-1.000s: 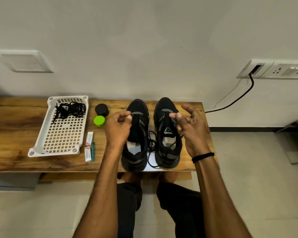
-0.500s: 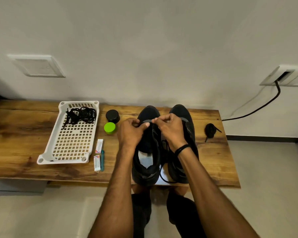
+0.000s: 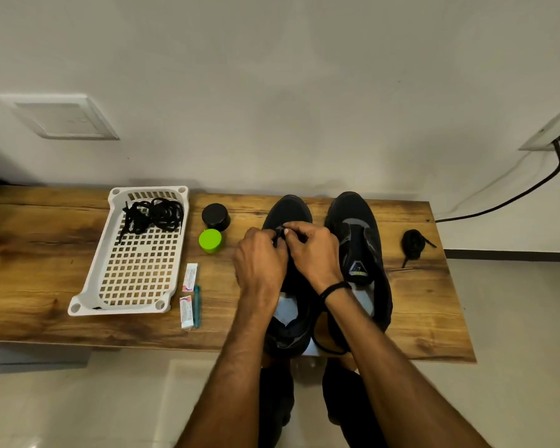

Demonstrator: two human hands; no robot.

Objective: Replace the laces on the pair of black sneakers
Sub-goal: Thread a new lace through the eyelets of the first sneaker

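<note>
left sneaker (image 3: 288, 208), black, on the bench – left hand (image 3: 261, 263) and right hand (image 3: 311, 250) are both pinching a lace (image 3: 280, 234) at its toe-end eyelets, likely steadying the tip for threading – right sneaker (image 3: 359, 227) is waiting just beside it, spare laces (image 3: 152, 213) well to its left.

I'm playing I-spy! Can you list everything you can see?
bench: 1, brown, against wall
basket: 1, white, bench left
tangled laces: 1, black, in basket
jars: 2, black and green, right of basket
packets: 2, white, near basket
pen: 1, teal, beside packets
sneakers: 2, black, bench middle
coiled lace: 1, black, right of sneakers
loose lace: 1, black, between sneakers
cable: 1, black, wall right
wristband: 1, black, right wrist
left hand, right hand: 2, pinching loose lace over one sneaker
</note>
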